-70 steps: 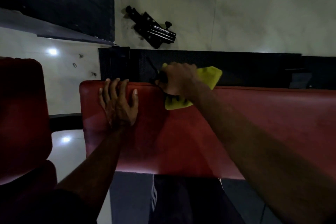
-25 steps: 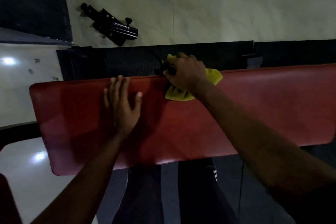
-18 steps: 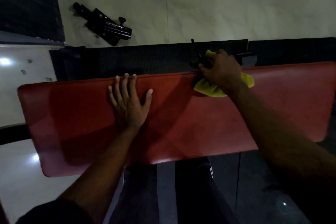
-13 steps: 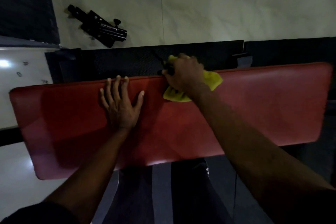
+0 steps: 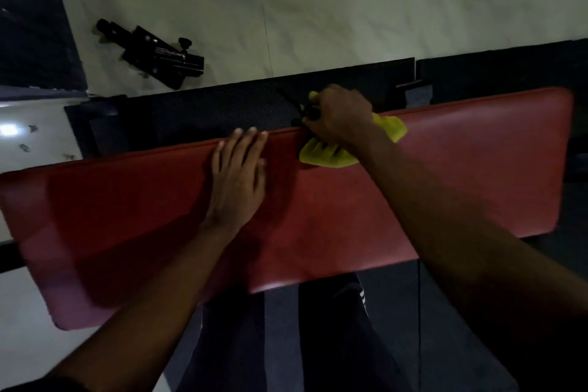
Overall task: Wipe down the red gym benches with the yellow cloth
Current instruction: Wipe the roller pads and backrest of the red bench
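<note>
Both at bench's (image 5: 445, 188) far edge: left hand (image 5: 237, 181) flat, right hand (image 5: 342, 118) gripping cloth (image 5: 324, 156).

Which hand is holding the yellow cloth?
The right hand grips the yellow cloth at the far edge of the red bench. The left hand holds nothing: it rests flat on the bench, fingers straight.

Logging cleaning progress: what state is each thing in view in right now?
red bench: level, partly covered by hands.
left hand: flat on the red bench, fingers straight.
right hand: grips the yellow cloth.
yellow cloth: bunched, pressed on the bench's far edge.
black bracket: lying on the floor.
</note>
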`<state>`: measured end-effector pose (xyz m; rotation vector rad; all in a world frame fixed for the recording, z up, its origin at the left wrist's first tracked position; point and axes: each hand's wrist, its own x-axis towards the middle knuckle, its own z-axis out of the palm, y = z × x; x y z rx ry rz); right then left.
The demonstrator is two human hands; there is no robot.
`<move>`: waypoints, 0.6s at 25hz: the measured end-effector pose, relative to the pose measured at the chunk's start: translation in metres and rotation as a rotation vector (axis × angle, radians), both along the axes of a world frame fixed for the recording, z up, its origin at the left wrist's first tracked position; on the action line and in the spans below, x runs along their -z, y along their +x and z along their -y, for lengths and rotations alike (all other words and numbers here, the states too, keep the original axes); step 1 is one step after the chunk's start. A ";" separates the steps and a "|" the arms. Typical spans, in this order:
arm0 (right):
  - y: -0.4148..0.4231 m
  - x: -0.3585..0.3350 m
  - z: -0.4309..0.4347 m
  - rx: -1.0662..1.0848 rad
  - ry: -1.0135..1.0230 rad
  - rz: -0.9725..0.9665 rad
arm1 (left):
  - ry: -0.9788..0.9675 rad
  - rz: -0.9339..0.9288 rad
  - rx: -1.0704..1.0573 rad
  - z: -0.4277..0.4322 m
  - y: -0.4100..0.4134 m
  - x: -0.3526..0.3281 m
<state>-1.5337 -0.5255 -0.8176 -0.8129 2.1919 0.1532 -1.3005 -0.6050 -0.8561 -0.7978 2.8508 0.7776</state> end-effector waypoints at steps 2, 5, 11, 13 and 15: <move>-0.009 -0.005 -0.010 -0.021 -0.036 0.059 | 0.018 0.012 0.087 -0.017 -0.032 0.000; -0.055 -0.014 -0.060 0.030 0.021 -0.068 | 0.002 0.038 0.096 -0.043 -0.067 0.003; -0.071 -0.008 -0.072 0.100 0.044 -0.097 | -0.135 0.072 0.093 -0.049 -0.067 0.013; -0.059 -0.007 -0.066 0.015 0.004 -0.049 | -0.145 0.069 0.091 -0.052 -0.068 0.015; -0.061 -0.010 -0.078 -0.049 -0.038 -0.041 | -0.167 0.055 0.077 -0.053 -0.067 0.016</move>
